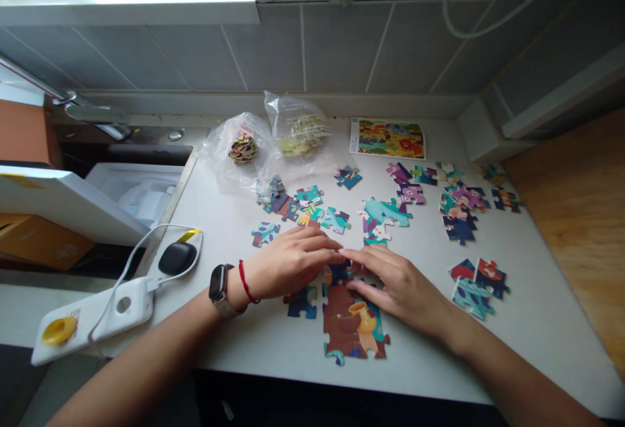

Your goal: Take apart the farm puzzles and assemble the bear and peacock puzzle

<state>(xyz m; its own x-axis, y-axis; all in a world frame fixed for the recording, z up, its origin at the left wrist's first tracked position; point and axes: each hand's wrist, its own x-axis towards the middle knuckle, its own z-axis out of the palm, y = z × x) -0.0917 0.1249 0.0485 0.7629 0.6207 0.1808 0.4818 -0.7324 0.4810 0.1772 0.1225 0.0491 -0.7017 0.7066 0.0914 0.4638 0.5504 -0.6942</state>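
Observation:
On the white countertop [415, 342] lies a joined puzzle section [344, 323] showing a brown bear with a yellow jar. At its upper edge sits a dark blue puzzle piece [338, 273], partly covered by my fingers. My left hand [297, 258] is curled over that piece from the left, its thumb hidden. From the right, my right hand [385, 277] grips the same piece between thumb and fingers. A loose dark blue piece [301, 303] lies beneath and beside my left hand. Just beyond my hands are a joined turquoise cluster [388, 211] and several other joined pieces [310, 204].
Two plastic bags [303, 134] of pieces stand near the wall beside a picture card [388, 138]. More clusters lie right [476, 287]. A power strip [97, 316], a black charger [177, 258] and a sink [141, 186] are left. A wooden panel [576, 199] borders the right.

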